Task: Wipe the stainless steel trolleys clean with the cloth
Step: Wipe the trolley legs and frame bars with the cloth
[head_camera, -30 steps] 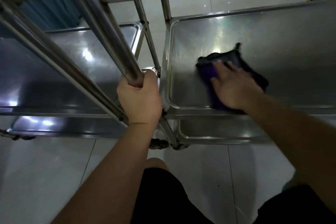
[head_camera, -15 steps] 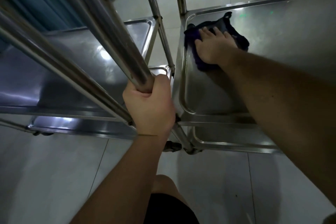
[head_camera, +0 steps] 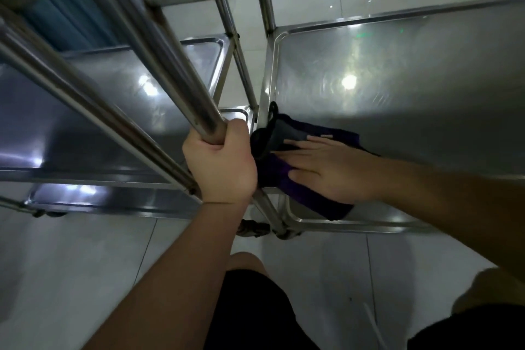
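Where shelf (head_camera: 412, 94) ends, right hand (head_camera: 326, 170) on cloth (head_camera: 287, 182).

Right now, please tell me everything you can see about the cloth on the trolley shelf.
The cloth is dark, purple and black with a grey patch, soft and crumpled. It lies at the near left corner of the right trolley's middle shelf, one end hanging over the front rim. A small loop sticks up at its far end. The right hand presses flat on it with straight fingers.
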### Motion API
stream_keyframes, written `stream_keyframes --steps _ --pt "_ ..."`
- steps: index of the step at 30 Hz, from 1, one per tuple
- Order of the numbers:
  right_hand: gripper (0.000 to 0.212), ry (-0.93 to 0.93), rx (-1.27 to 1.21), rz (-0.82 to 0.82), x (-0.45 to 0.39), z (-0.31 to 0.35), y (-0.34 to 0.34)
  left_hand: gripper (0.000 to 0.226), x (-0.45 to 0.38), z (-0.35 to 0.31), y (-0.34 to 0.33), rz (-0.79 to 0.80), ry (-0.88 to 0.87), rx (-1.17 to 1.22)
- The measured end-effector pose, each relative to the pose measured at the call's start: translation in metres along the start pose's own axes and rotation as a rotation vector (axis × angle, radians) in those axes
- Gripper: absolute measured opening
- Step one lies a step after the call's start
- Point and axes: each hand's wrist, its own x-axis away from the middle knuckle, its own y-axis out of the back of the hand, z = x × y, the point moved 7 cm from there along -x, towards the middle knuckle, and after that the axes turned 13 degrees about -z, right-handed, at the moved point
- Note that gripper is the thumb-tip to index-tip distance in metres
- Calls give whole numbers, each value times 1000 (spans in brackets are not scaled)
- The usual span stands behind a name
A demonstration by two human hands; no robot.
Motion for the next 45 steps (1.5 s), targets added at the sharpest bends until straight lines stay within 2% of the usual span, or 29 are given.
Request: stream_keyframes --steps 3,7,12,17,23,27,31,33,35,38,42,45 --pt "63 -40 62 -46 -20 -17 6 45 0 0 0 13 7 3" --pt "59 -273 174 -220 -92 -71 30 44 0 -1 0 22 -2 15" --pt "68 -486 172 -180 -171 -109 24 32 1 1 0 29 30 61" --pt "71 -491 181 -210 -190 -111 26 24 0 3 -2 50 60 96" --pt "61 -117 355 -57 -142 -34 5 24 -2 8 0 15 54 19" --pt "58 -67 274 -16 -86 7 -12 21 -3 10 0 12 59 -19" --pt "59 -165 145 17 -48 27 -21 32 -4 10 1 6 49 -79" --pt "60 -204 120 -12 -29 28 -17 45 -3 7 2 -3 46 -104" --pt "62 -223 136 -62 -5 19 -8 47 -1 4 2 0 47 -119" --pt "68 -293 201 -114 42 -18 12 48 2 0 3 16 69 -150" --pt "68 -500 317 -150 112 -91 47 46 5 -5 6 28 67 -217" --pt "69 -588 324 -154 135 -108 56 41 9 -10 7 34 53 -261"
